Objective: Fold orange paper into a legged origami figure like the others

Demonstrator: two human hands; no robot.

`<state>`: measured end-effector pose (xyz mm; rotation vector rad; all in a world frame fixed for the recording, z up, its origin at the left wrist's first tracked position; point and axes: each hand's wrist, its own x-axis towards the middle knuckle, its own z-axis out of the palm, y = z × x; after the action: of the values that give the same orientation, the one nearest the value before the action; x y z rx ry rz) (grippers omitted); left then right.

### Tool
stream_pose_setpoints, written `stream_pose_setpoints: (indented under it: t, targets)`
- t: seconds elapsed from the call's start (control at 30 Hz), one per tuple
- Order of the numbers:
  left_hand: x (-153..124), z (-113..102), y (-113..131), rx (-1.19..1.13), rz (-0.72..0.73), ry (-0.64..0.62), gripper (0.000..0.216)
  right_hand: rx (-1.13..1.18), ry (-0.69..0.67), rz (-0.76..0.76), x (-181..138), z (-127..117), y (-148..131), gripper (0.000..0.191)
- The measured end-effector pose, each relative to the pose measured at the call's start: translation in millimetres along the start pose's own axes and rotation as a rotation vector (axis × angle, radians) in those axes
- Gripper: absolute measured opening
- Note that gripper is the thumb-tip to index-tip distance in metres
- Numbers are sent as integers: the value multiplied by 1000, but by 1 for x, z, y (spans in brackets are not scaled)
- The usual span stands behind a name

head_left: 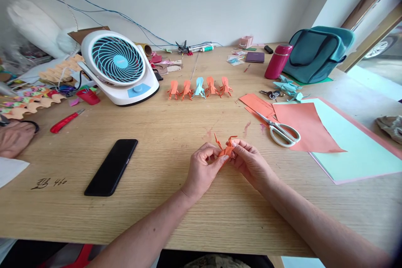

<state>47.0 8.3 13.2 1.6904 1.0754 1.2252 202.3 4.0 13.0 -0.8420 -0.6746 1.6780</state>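
Note:
Between my two hands is a folded orange paper figure, with thin bent legs sticking up from it. My left hand pinches its body, thumb on top. The fingers of my right hand are closed on its right side, by one of the legs; the fingertips partly hide the paper. Farther back stands a row of similar folded paper figures, several orange and one light blue. White-handled scissors lie to the right, over orange paper strips and a larger orange sheet.
A black phone and a red utility knife lie to the left, near another person's hand. A white fan stands behind. At the right are pale green sheets, keys, a pink flask and a teal bag.

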Motion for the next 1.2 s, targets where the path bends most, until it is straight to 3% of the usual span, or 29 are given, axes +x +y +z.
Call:
stream_pose_setpoints:
  t: [0.47,0.63,0.8,1.2]
  targets:
    - [2,-1,-3,-33,5,-9,17,53,-28,42,0,-2,-1,23]
    - [3,-2,-3,-87,10,-79,12,40,-108,79,1,-6,-3,37]
    - [3,-4,-4,-62,-14,-54,12,74,-140,135,0,-4,-7,36]
    - [3,-2,-3,-44,-1,-57,18,60,-210,85,-1,-2,-7,32]
